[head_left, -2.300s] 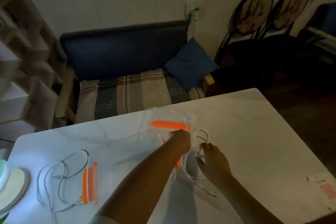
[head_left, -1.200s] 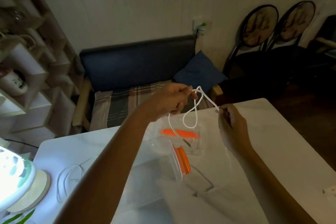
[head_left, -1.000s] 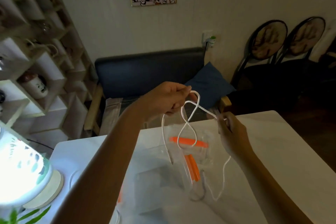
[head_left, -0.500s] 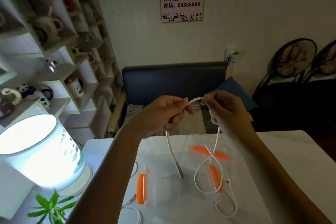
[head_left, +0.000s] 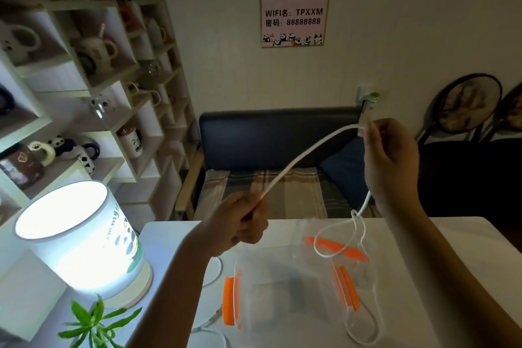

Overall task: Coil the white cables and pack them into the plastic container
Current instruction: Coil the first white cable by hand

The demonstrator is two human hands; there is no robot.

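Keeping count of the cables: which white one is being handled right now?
The white cable stretched in the air between the left hand and right hand. The other cable lies untouched on the table beside the lamp.

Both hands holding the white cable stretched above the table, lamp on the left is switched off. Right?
Not quite. In the head view the lamp is lit, glowing brightly. The rest holds: left hand and right hand hold the white cable stretched above the table.
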